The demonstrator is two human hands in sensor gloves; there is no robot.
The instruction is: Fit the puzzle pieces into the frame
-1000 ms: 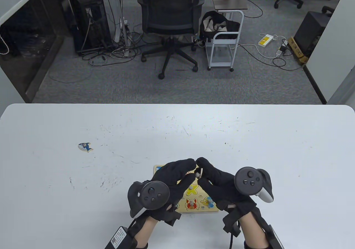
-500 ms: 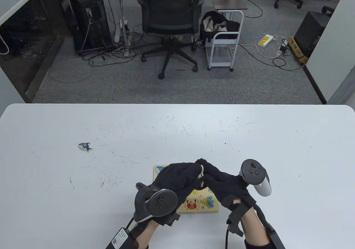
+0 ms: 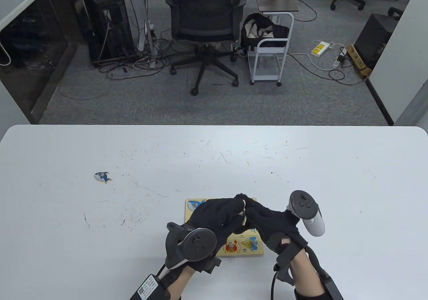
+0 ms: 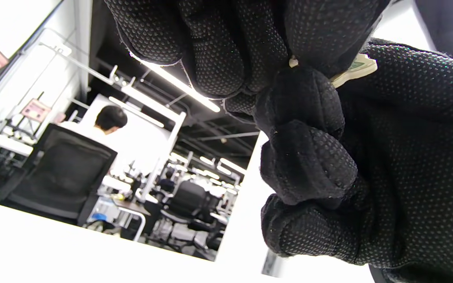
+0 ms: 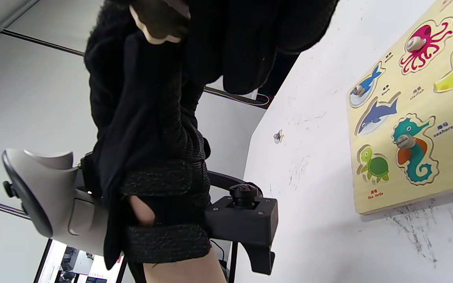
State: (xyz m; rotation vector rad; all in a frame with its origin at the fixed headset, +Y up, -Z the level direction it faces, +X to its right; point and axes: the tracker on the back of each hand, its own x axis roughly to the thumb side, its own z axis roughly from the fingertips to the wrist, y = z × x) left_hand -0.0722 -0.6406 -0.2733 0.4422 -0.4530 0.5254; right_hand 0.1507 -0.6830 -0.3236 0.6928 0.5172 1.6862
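The yellow wooden puzzle board [image 3: 256,251] lies near the table's front edge; in the right wrist view [image 5: 407,194] it shows octopus, starfish, whale and seahorse pieces seated, and turtle and shark recesses without pegs. My left hand [image 3: 239,210] and right hand [image 3: 249,211] meet fingertip to fingertip just above the board's far half. Together they pinch a small puzzle piece [image 3: 244,210]. Only its pale edge shows in the left wrist view [image 4: 358,67], and its plain wooden underside in the right wrist view [image 5: 157,27]. A blue shark piece [image 3: 102,177] lies loose far to the left.
The white table [image 3: 334,179] is scuffed, with its far edge across the middle of the table view. Beyond it an office chair [image 3: 204,29] and a small cart [image 3: 271,56] stand on the floor.
Both hands have closed in on the small piece and rolled, so the trackers now face sideways. The hands sit slightly lower over the board. The shark piece has not moved.
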